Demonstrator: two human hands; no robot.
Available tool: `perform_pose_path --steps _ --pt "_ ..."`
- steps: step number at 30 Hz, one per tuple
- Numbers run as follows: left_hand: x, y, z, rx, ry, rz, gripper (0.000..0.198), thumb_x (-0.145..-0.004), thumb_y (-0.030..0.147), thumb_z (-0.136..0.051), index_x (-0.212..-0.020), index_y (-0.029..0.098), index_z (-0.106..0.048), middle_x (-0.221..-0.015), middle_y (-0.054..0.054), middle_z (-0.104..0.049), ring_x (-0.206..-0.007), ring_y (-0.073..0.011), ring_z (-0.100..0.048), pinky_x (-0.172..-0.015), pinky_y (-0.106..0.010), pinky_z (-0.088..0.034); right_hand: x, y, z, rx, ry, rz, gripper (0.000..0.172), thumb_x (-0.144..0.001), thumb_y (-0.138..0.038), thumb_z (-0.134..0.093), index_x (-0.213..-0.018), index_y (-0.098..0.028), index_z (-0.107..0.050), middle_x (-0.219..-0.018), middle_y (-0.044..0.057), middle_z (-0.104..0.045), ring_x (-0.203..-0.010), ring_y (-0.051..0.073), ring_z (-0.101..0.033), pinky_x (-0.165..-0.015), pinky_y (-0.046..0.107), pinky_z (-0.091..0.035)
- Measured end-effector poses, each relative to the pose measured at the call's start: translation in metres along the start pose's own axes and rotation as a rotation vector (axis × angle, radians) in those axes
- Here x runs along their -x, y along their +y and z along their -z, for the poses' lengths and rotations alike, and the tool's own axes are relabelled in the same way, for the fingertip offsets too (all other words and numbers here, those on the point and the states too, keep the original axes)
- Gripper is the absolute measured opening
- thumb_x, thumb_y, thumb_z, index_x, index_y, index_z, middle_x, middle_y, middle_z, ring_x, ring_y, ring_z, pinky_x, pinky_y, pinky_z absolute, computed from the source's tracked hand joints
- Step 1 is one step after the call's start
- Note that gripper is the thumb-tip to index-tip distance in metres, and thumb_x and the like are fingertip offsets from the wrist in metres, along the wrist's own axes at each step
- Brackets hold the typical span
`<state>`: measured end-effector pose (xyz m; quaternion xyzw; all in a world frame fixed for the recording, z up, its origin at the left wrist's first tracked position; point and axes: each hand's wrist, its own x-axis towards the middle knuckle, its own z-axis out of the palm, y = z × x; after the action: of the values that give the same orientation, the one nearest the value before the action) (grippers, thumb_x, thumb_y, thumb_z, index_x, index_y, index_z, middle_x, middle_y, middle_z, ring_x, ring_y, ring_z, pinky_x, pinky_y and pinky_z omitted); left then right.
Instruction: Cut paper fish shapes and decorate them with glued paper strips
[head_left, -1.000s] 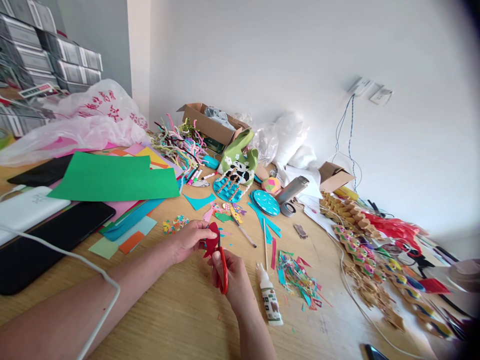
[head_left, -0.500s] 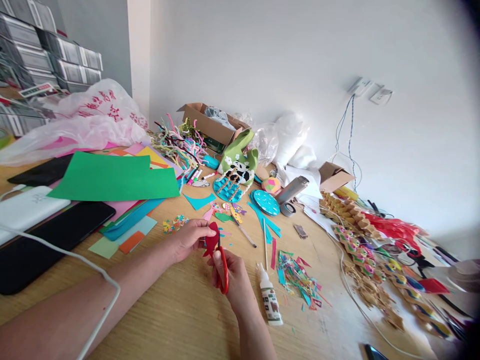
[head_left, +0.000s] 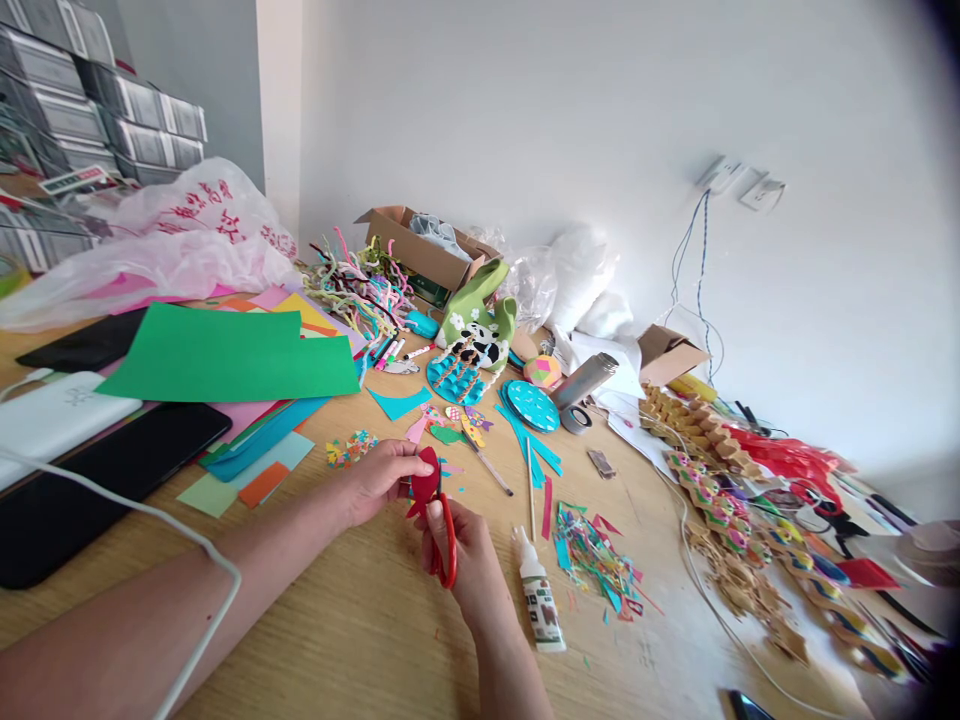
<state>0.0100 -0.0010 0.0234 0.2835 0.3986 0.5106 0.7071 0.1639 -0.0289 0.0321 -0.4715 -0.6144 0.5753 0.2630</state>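
Note:
My left hand (head_left: 382, 480) pinches a small red paper piece (head_left: 425, 481) between thumb and fingers, above the wooden table (head_left: 337, 640). In my right hand (head_left: 459, 550) are red-handled scissors (head_left: 450, 545), their blades pointing away from me along the right edge of the red paper. Whether the blades are parted is too small to tell. A white glue bottle (head_left: 540, 600) lies right of my right hand. Beyond the hands lie a pen (head_left: 491, 468) and small fish-like paper cutouts (head_left: 448, 434).
Green paper (head_left: 232, 355) tops a stack at the left, by a black phone-like slab (head_left: 112, 490). A white cable crosses over my left forearm. Paper scraps (head_left: 600, 560), a metal flask (head_left: 589, 379) and a blue disc (head_left: 532, 405) lie to the right.
The red paper has turned slightly between my left fingers beside the scissor blades. Both hands stay in nearly the same place.

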Motion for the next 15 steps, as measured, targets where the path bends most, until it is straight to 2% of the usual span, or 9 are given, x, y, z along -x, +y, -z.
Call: perform_pose_path --steps 15 --pt "0.0016 0.0028 -0.0006 -0.005 0.003 0.015 0.020 -0.058 0.025 -0.075 -0.070 0.016 -0.062 -0.063 0.000 -0.065 -0.056 -0.0125 -0.058 -0.053 -0.025 -0.040 0.0009 -0.0024 -0.0009 0.005 -0.007 0.005 0.065 -0.080 -0.075 -0.044 -0.076 -0.012 -0.058 -0.042 -0.004 -0.047 -0.037 0.007 -0.036 -0.039 0.020 -0.025"
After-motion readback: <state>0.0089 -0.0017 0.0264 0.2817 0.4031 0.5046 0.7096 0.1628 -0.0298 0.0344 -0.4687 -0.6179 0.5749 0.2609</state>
